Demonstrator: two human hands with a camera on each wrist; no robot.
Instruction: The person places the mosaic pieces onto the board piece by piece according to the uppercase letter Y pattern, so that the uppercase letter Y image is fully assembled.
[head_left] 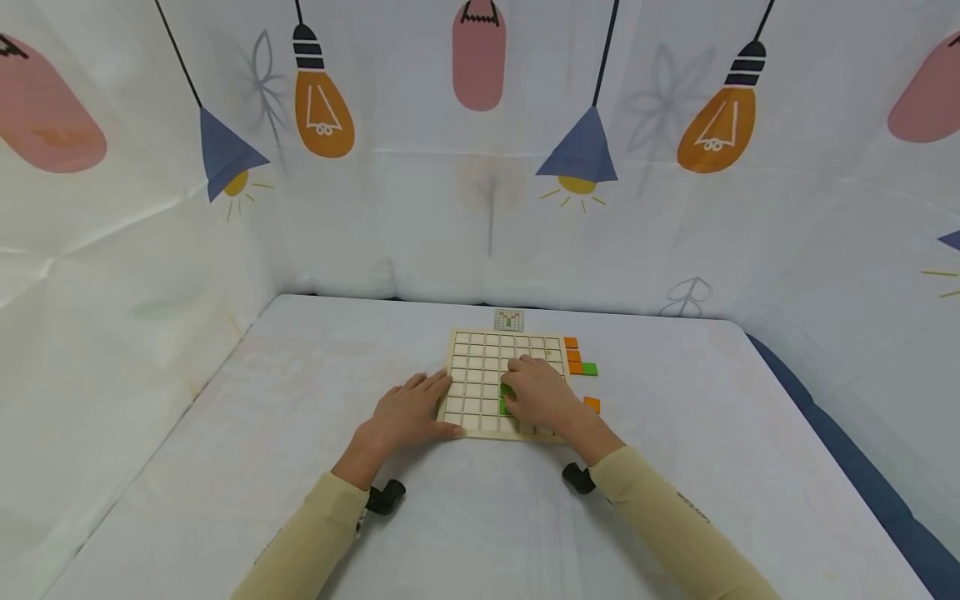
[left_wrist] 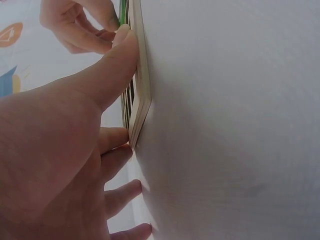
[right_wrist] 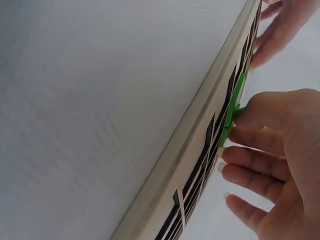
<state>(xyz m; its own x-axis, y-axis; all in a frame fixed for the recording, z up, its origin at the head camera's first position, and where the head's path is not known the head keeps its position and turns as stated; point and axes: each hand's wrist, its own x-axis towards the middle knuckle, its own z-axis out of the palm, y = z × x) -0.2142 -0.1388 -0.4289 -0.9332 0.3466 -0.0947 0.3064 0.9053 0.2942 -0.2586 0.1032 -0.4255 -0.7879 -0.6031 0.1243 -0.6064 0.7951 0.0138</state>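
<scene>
2 hands (head_left: 408, 412) (head_left: 542, 393) at gridded bd (head_left: 474, 376)

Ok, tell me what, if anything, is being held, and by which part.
The right hand seems to pinch a green tile by its edges, though it is partly hidden. The left hand merely rests along the left side of the board.

Your right hand (head_left: 542, 393) hides several cells on the right of the board (head_left: 476, 362) and part of the green tiles (head_left: 504, 407) there. Beyond the board, the card (head_left: 509, 320) bears a pattern too small for you to read. Your left-wrist view crops your left hand (left_wrist: 62, 137); your right-wrist view cuts the board off at top and bottom.
</scene>
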